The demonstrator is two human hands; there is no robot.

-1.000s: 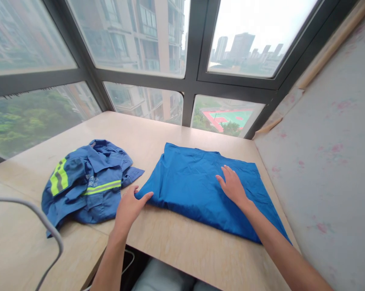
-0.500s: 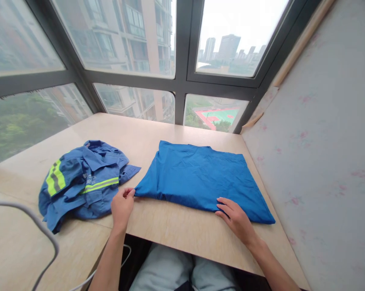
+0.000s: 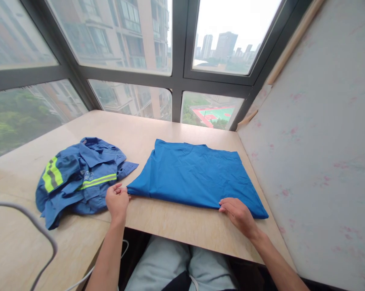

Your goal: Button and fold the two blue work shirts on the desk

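Observation:
A bright blue piece of folded cloth (image 3: 191, 173), probably a garment, lies on the wooden tabletop in front of me. Its front left corner is pinched between the thumb and fingers of my left hand (image 3: 118, 202) and drawn out to a point. Along the front edge, right of the middle, my right hand (image 3: 238, 216) has its fingers closed on the fabric, with the thumb partly hidden. Left of the cloth rests a crumpled blue work jacket (image 3: 94, 161) with yellow-green and grey reflective stripes, close to my left hand.
A grey cable or tube (image 3: 40, 226) curves over the left part of the tabletop (image 3: 173, 218). Windows (image 3: 131, 101) border the far side, and a flowered wall (image 3: 315, 161) stands on the right. A white cord (image 3: 87, 277) hangs below the front edge, by my legs (image 3: 164, 262).
My left hand has pulled the cloth's corner a little to the left, stretching that side. My right hand's fingers have drawn closer together on the front edge. The view has shifted slightly.

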